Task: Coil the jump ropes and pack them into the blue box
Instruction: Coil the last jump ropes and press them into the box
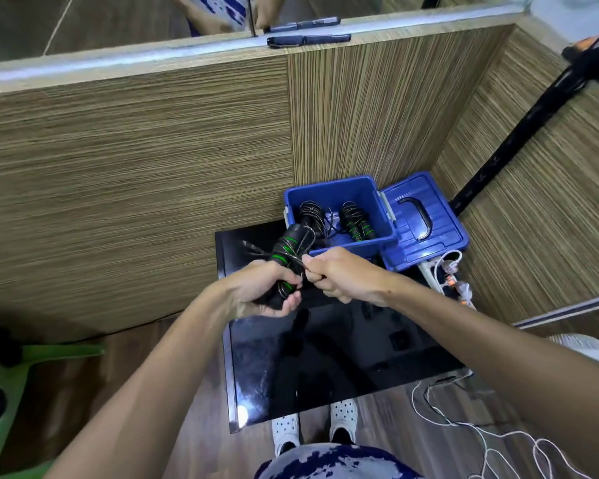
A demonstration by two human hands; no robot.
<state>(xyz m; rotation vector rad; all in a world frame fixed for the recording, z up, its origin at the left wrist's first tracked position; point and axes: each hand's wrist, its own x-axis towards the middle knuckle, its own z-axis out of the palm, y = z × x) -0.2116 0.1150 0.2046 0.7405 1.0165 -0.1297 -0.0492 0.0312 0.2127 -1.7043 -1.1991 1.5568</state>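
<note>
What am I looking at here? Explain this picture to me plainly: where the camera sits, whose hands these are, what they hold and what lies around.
There is no machine here. The single picture comes from a wide-angle camera worn on a person's head, looking forward and down, so the arms reach in from the bottom.

The left hand grips a black jump rope bundle with green bands, its thin cord wound around the handles. The right hand pinches the cord beside that bundle, apparently finishing the coil.

Just beyond the hands stands an open blue plastic box with two similar coiled ropes already inside. Its blue lid with a handle lies to the right. Both rest at the far edge of a glossy black tabletop, set in a corner of wood-grain walls. White cables trail on the right.
</note>
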